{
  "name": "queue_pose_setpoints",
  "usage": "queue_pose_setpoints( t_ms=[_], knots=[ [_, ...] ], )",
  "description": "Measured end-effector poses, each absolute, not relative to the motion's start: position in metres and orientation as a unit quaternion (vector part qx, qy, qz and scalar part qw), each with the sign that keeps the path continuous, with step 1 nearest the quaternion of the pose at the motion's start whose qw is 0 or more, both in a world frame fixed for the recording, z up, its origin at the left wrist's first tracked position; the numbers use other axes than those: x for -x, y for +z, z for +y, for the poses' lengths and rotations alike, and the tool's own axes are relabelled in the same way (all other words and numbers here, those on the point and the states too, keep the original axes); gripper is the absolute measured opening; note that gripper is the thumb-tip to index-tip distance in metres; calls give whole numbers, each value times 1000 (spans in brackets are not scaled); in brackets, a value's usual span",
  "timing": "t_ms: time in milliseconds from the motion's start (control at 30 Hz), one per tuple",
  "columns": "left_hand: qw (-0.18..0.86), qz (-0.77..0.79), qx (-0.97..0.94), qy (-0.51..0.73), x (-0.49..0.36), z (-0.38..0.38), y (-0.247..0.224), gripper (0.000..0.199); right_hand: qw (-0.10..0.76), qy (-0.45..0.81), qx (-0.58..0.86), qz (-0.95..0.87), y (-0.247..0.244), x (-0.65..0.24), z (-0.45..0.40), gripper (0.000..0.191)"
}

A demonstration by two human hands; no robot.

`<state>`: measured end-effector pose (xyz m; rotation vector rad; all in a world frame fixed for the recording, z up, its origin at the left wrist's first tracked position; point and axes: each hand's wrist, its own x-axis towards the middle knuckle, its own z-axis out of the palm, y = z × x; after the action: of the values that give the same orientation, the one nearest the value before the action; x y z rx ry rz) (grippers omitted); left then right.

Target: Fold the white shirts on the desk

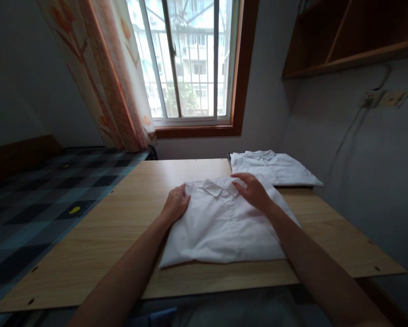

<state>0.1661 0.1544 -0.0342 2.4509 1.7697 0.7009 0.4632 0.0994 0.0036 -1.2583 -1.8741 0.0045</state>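
Note:
A white collared shirt (pixel 211 227), folded into a flat bundle, lies front up on the wooden board. Its collar (pixel 213 188) points away from me, and a button placket runs down the middle. My left hand (pixel 176 205) is closed on the upper left corner of the shirt, thumb on top of the cloth. Over the upper right side, my right hand (pixel 253 193) rests beside the collar. Its thumb and fingers are apart, touching the fabric near the top edge.
A second pile of folded white clothing (pixel 275 168) sits at the board's far right. The wooden board (pixel 122 245) has a checked bedspread (pixel 54 200) along its left. A curtained window (pixel 190 59) is ahead; a shelf (pixel 354 59) juts from the right wall above a socket (pixel 374 97).

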Motion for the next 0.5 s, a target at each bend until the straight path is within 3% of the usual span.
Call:
queue_pose_setpoints(
  t_ms=[133, 267, 333, 433, 500],
  knots=[
    [29, 543, -793, 274, -167, 153, -27, 65, 336, -46, 691, -639, -15, -534, 128, 51],
    [82, 528, -795, 287, -166, 148, -20, 65, 267, 88, 686, -671, -29, -569, 132, 33],
    [97, 514, -812, 260, -165, 145, -18, 55, 285, 117, 693, -652, -32, -576, 132, 36],
    [65, 511, -830, 215, -162, 140, -13, 28, 311, 112, 713, -619, -33, -581, 131, 61],
    [64, 527, -817, 228, -161, 138, -9, 23, 307, 164, 694, -630, -34, -582, 129, 64]
  ],
)
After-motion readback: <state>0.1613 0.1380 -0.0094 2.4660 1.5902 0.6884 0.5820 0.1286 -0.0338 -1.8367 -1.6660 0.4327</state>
